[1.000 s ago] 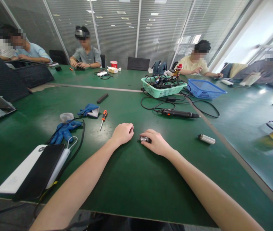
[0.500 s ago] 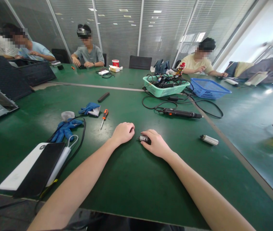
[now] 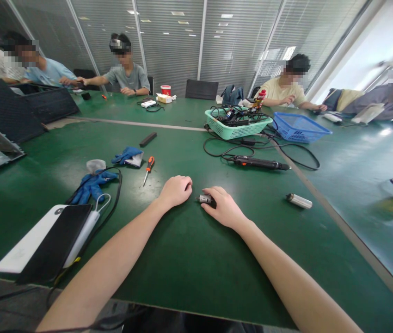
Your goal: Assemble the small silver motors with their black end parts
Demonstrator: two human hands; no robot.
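"The small silver-and-black metal cylinder [image 3: 205, 199], where is it from where you're standing?"

"Between the two hands, low at the glossy green tabletop [image 3: 196, 259]. The right hand [image 3: 223, 206] has thumb and fingers closed round its dark end."

"Is there room to move?"

"Plenty toward the person: bare green between the forearms, right back to the near edge. Ahead it's clear for a good stretch; the long black corded power tool [image 3: 261, 163] lies beyond, off to the right. An orange-handled screwdriver [image 3: 149, 170] lies past the left hand [image 3: 176, 190], and a silver cylinder with a dark end [image 3: 299, 201] sits well apart on the right."

"Which way does it point?"

"Narrow tip toward the left hand, small gap between. Its long axis runs crosswise, roughly along the near edge."

"And that left hand?"

"Loosely curled, knuckles up; I can't tell whether anything's inside."
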